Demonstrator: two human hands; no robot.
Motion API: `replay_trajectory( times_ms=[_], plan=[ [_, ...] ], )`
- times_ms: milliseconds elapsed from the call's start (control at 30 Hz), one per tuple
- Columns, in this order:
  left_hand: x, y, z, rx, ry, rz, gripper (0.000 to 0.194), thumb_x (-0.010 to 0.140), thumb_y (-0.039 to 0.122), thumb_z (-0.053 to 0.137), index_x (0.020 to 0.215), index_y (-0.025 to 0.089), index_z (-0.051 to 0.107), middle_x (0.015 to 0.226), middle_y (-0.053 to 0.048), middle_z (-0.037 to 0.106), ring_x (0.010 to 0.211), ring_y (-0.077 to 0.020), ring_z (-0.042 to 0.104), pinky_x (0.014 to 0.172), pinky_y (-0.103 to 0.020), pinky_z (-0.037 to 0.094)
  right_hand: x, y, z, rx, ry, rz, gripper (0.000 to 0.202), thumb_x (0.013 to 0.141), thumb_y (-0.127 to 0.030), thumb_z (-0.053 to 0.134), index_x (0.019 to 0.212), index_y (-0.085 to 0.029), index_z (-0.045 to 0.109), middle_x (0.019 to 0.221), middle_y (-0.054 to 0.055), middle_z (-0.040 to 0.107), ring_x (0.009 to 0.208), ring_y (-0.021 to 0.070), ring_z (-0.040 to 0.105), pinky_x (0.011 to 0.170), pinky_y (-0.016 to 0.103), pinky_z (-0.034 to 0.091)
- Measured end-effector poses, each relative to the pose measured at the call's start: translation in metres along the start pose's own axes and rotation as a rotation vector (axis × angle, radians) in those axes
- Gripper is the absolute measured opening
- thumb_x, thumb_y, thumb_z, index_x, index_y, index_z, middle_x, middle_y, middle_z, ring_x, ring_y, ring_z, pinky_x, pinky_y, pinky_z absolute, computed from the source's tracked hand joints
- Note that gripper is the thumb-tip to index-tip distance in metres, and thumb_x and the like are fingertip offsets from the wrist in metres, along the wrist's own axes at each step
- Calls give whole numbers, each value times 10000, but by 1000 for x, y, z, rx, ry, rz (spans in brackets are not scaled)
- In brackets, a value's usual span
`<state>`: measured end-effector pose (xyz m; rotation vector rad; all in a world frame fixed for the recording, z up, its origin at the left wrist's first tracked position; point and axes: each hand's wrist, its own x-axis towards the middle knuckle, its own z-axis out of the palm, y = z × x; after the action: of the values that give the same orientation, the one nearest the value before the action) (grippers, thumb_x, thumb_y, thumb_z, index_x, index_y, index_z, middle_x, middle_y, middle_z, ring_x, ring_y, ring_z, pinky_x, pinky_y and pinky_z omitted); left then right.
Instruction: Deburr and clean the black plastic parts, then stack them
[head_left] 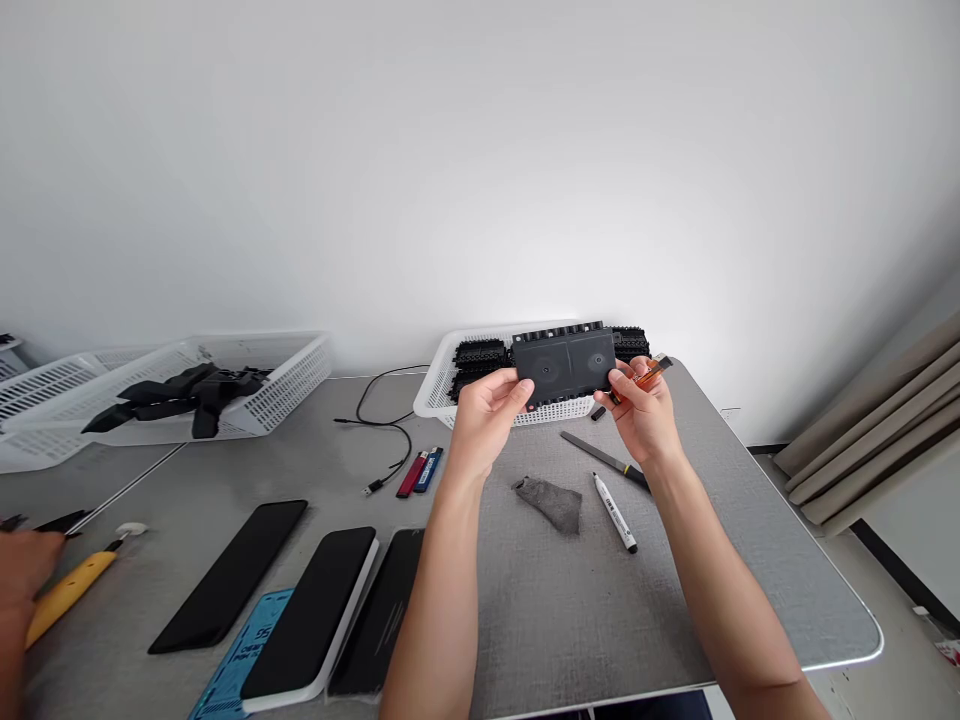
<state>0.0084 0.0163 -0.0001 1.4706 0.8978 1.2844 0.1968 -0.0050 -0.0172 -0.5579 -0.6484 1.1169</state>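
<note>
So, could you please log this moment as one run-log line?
Left hand: holds dark panel | Right hand: holds panel, orange item | marker, grey cloth: on table

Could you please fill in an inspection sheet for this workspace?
Surface: grey tabletop, seam at left.
Job's things: dark panel, raised in front of a white basket of black parts; slim orange item.
Clutter: grey cloth, white marker, small red item and blue item.
Hands: left hand holds the panel; right hand holds the panel and orange item.
Cables: one black cable, loosely curved on the table.
Surroundings: pale wall, curtain at right, another person's hand at far left.
</note>
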Motion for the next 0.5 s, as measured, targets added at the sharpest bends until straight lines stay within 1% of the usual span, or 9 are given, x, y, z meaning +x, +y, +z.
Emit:
replay_trajectory(
  times_ms=[100,167,200,300,333,367,400,433,500],
  plan=[
    [1,-5,1,-8,-2,17,381,766,464,764,1001,171,697,931,-84,767,880,-212,701,710,-253,522,0,3,0,-96,-2,-31,454,641,-219,814,764,-231,378,892,-40,565,780,108,579,635,250,591],
    [3,-8,0,-15,8,26,395,758,448,769,1022,171,670,879,-73,763,815,-196,698,695,-254,518,-1,4,-1,-229,14,-80,412,690,-290,778,779,-235,380,932,-12,568,843,137,575,658,276,577],
    [4,-9,0,-16,19,35,397,756,443,769,1023,170,659,858,-70,760,789,-191,695,689,-256,517,-2,3,-1,-325,41,-130,374,729,-331,747,789,-236,390,937,0,564,858,147,565,669,282,563],
    [5,-10,-1,-11,49,67,371,764,423,757,1008,167,644,828,-67,750,742,-185,691,676,-263,517,-8,-1,-2,-643,184,-346,269,855,-423,608,801,-235,423,862,8,507,790,150,501,662,275,488],
    [5,-9,-1,-10,51,77,359,769,411,753,1009,169,642,819,-64,747,731,-182,689,673,-263,517,-11,-3,-2,-711,202,-389,260,890,-441,552,794,-235,426,824,4,480,747,148,471,637,270,454],
    [5,-9,-1,-8,48,83,347,774,396,749,1013,170,639,810,-60,744,725,-179,687,672,-262,516,-13,-5,-1,-738,185,-395,266,916,-457,494,785,-237,423,788,-1,453,703,147,439,601,265,416],
    [5,-8,-1,-4,44,88,337,778,381,745,1019,172,638,802,-56,741,723,-176,686,673,-261,515,-16,-7,0,-724,131,-356,284,932,-475,439,776,-239,414,756,-6,430,662,147,406,564,262,377],
    [4,-7,-1,3,39,92,328,783,366,740,1027,172,636,796,-52,737,723,-174,684,678,-261,516,-18,-8,2,-679,49,-279,303,937,-491,394,767,-241,405,727,-11,409,627,146,373,531,259,339],
    [3,-6,0,21,36,99,315,793,339,729,1041,171,632,784,-46,730,721,-168,676,685,-263,515,-21,-6,7,-545,-136,-52,318,915,-515,360,753,-242,385,680,-24,361,582,142,311,487,249,273]
  ],
)
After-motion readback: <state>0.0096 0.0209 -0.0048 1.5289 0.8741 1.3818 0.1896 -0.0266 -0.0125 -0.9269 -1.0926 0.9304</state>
